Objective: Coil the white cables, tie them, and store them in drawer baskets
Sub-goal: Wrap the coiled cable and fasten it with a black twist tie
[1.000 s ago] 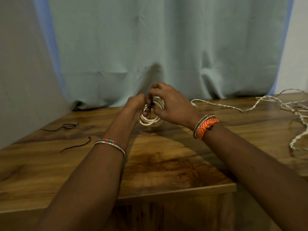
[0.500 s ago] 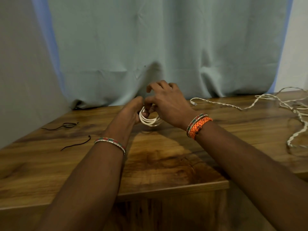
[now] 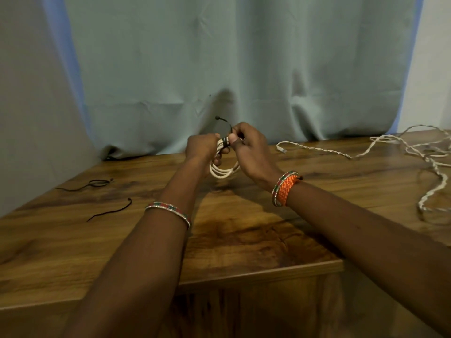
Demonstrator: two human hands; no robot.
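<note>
Gripping the coiled white cable (image 3: 223, 167) above the desk (image 3: 244, 235), left hand (image 3: 203, 148) steadies it — right hand (image 3: 251, 152) pinches the black tie (image 3: 225, 141).

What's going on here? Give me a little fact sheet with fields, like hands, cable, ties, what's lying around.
left hand: grips the coil on its left side
right hand: pinches the black tie at the top of the coil
coil: white cable in several loops, held above the table
black tie: wrapped round the coil's top, free end sticking up
spare ties: two black ones lying on the table, left
loose cable: white, twisted, uncoiled on the table, right
table: brown wood
backdrop: pale curtain
</note>
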